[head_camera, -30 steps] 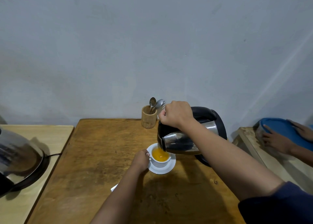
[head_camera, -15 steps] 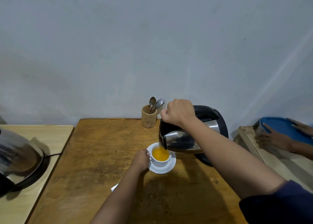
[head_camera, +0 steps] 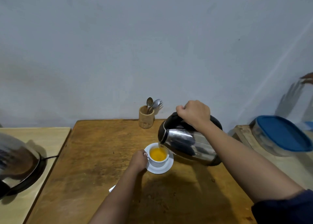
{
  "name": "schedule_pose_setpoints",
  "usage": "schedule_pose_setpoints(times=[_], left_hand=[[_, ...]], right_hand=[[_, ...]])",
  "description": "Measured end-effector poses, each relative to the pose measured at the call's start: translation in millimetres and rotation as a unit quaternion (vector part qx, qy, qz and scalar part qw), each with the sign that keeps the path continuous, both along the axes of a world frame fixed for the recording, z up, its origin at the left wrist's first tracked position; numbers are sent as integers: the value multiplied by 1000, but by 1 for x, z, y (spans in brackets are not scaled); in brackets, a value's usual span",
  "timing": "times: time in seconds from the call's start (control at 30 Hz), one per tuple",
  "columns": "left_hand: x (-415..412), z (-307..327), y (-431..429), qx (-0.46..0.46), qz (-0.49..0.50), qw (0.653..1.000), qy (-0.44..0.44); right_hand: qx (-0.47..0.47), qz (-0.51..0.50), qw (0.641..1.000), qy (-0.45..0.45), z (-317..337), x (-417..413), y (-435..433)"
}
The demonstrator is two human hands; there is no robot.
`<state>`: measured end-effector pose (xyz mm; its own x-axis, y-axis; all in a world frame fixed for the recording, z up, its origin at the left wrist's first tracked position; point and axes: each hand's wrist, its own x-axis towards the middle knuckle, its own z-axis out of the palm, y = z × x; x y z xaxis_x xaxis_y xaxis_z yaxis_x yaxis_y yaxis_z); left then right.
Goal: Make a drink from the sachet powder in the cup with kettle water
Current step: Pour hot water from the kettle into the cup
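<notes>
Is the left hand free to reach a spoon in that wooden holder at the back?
Probably not yet: the left hand steadies the white cup, though the table toward the holder lies open.

My right hand (head_camera: pixel 194 114) is closed in a fist around the kettle (head_camera: pixel 184 142) handle, knuckles up, forearm running bare from a dark sleeve at the lower right. My left hand (head_camera: pixel 139 159) reaches in from below, fingers curled at the side of the cup (head_camera: pixel 158 156), arm nearly straight.

The other person's hands have left the blue lid (head_camera: pixel 284 133); one hand (head_camera: pixel 307 80) lifted.
</notes>
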<state>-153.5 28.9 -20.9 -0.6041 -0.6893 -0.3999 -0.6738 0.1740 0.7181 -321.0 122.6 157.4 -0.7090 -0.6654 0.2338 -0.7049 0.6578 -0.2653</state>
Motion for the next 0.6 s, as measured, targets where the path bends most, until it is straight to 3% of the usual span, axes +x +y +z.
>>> schedule_pose_setpoints(times=[0.13, 0.3, 0.4, 0.6], left_hand=[[-3, -1, 1, -1, 14, 1000, -12], [-9, -7, 5, 21, 68, 997, -7], [-12, -13, 9, 19, 111, 994, 9], [-15, -20, 13, 6, 138, 990, 29]], right_hand=[[-102, -158, 969, -159, -10, -31, 47], [-271, -313, 862, -292, -25, -57, 103], [-361, -365, 797, -317, -25, -60, 125], [-466, -431, 716, -291, -30, -68, 156]])
